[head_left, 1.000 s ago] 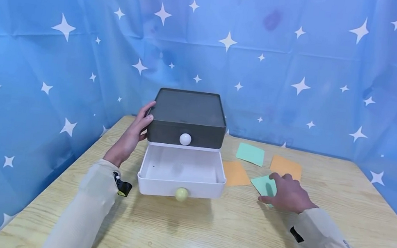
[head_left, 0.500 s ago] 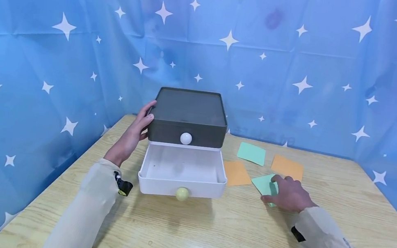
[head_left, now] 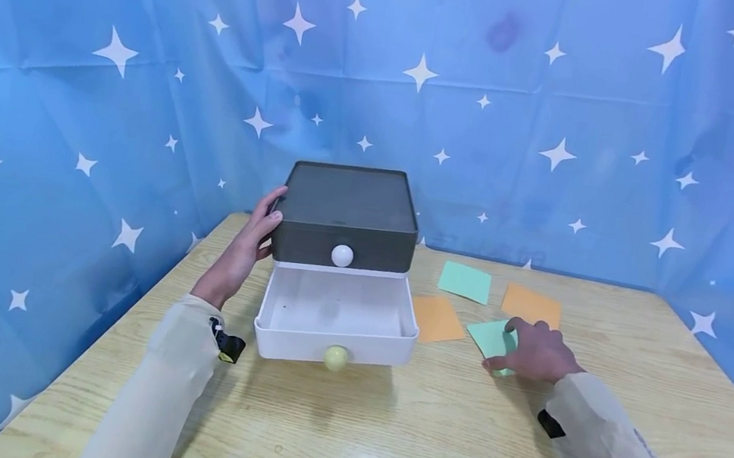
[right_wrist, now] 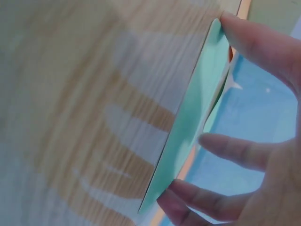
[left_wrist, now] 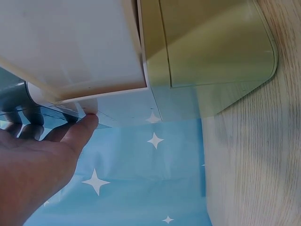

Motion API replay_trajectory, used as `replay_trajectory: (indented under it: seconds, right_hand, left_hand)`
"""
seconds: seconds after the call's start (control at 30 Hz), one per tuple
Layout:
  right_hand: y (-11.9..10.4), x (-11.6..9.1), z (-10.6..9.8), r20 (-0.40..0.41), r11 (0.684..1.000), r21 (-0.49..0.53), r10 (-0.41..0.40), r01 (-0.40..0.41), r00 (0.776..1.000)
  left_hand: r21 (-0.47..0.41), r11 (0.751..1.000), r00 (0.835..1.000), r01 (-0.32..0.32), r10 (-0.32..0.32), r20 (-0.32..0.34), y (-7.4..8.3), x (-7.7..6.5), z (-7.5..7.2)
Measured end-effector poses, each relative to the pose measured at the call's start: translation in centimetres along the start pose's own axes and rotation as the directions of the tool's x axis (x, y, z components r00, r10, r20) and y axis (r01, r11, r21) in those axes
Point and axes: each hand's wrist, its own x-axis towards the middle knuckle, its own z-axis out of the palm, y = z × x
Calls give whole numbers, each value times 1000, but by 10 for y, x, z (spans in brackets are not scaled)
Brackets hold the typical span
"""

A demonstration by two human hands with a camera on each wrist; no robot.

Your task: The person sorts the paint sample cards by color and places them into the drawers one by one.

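Nearer green paper (head_left: 487, 337) lies beneath the right hand (head_left: 537, 353), held between curled thumb and fingers, well apart from the left hand (head_left: 240, 253), spread against the drawer unit (head_left: 346, 234).

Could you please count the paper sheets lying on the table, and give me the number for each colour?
Green sheets: 2
Orange sheets: 2
Total: 4 sheets
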Motion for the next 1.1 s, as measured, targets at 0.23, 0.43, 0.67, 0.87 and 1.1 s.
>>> replay_trajectory:
  seconds: [0.23,0.43,0.67,0.87,1.1]
  right_hand:
    - [-2,-3,0,11,999,32,-9,8,1000]
    - [-3,-12,-2,-16,999,40,-36,36,999]
    - [-4,-20,-11,-43,996,50,-77,79,996]
    - [-7,-28,-17,-62,994,51,-98,101,993]
    - [-23,-39,-26,-129,985,27,-166,170,978]
  left_hand:
    - [-8,1000,1000,-2,2,1,-1,-1,2]
    - [7,1000,1000,-2,2,3,-2,1,4]
    - [6,1000,1000,-10,10,-6,-2,1,0]
    - [-10,1000,1000,-5,5,0,-3,1,1]
    - [-4,1000,1000,-8,8,-8,-2,1,1]
